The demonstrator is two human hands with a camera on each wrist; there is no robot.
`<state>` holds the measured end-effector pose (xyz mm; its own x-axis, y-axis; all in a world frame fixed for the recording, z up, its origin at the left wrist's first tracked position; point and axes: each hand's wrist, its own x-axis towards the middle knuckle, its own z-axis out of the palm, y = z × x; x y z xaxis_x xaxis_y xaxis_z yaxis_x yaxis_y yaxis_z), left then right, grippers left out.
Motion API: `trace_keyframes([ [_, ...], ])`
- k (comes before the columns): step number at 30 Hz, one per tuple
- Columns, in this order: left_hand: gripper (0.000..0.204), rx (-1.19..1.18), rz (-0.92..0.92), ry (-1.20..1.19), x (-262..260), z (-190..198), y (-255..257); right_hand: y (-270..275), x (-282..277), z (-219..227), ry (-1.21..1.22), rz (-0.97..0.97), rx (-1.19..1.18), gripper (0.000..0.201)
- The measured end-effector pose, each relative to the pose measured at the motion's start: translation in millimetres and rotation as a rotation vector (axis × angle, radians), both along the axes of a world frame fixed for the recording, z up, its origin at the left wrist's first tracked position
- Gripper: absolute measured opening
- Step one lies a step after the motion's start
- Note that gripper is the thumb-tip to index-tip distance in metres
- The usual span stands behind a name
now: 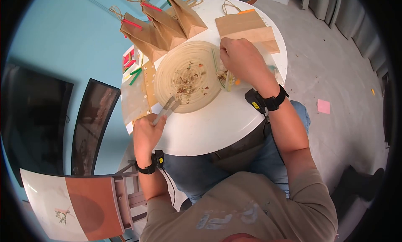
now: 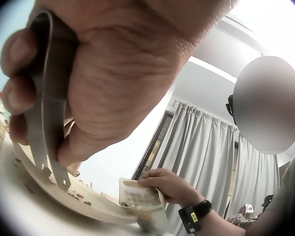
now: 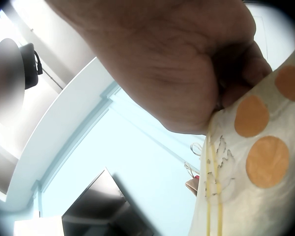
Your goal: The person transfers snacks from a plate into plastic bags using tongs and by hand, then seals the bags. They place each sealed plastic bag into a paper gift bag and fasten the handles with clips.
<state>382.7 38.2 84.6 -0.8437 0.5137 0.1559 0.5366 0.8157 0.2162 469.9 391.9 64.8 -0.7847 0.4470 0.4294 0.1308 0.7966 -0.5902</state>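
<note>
My left hand (image 1: 147, 135) grips metal tongs (image 1: 166, 109) whose tips are over the near left rim of a round ridged plate (image 1: 167, 62). Small brown and reddish dried bits (image 1: 188, 81) lie scattered on the plate. In the left wrist view the fingers wrap round the tongs (image 2: 51, 93), whose two tips stand slightly apart. My right hand (image 1: 245, 60) pinches the top of a clear zip bag (image 1: 228, 81) at the plate's right edge. Orange dots (image 3: 267, 161) show on that bag in the right wrist view; the fingertips there are partly hidden.
Several brown paper bags (image 1: 159, 30) stand at the table's back left, and another paper bag (image 1: 247, 28) lies at the back right. Green and red clips (image 1: 135, 76) and a clear bag (image 1: 134, 99) are on the left. The white table's rounded edge (image 1: 197, 154) is close to my lap.
</note>
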Motion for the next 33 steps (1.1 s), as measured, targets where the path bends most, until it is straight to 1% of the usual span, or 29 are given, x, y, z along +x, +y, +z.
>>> trace_keyframes([
  [3,0.036,-0.013,-0.017,0.015,-1,-2,6,-2,0,0,-0.001,0.007,0.009,0.023],
  [6,0.037,-0.029,-0.070,-0.032,-13,-10,20,0,0,-2,-0.003,0.009,0.022,0.022],
  [8,0.039,0.004,-0.142,-0.010,-23,-16,31,-1,1,-1,-0.004,0.007,0.032,0.022],
  [11,0.039,0.026,-0.181,-0.005,-31,-19,49,0,4,2,0.003,0.000,0.013,0.022],
  [14,0.040,0.021,-0.139,-0.031,-29,-11,61,0,4,2,0.030,0.005,0.008,0.022],
  [15,0.040,0.018,-0.140,-0.030,-29,-10,61,1,3,1,0.033,0.013,0.007,0.023],
  [17,0.041,0.115,-0.133,-0.003,-29,-9,58,2,3,0,0.035,0.016,0.004,0.023],
  [21,0.039,0.078,-0.093,-0.032,-26,-8,58,3,2,-2,0.036,0.020,0.003,0.022],
  [23,0.038,0.028,-0.142,-0.056,-25,-13,60,4,3,-3,0.037,0.018,0.004,0.022],
  [26,0.036,0.052,-0.165,-0.016,-23,-21,62,5,4,-2,0.018,0.007,0.016,0.022],
  [33,0.035,0.072,-0.211,0.054,-19,-22,60,6,5,-2,0.031,0.014,0.014,0.022],
])
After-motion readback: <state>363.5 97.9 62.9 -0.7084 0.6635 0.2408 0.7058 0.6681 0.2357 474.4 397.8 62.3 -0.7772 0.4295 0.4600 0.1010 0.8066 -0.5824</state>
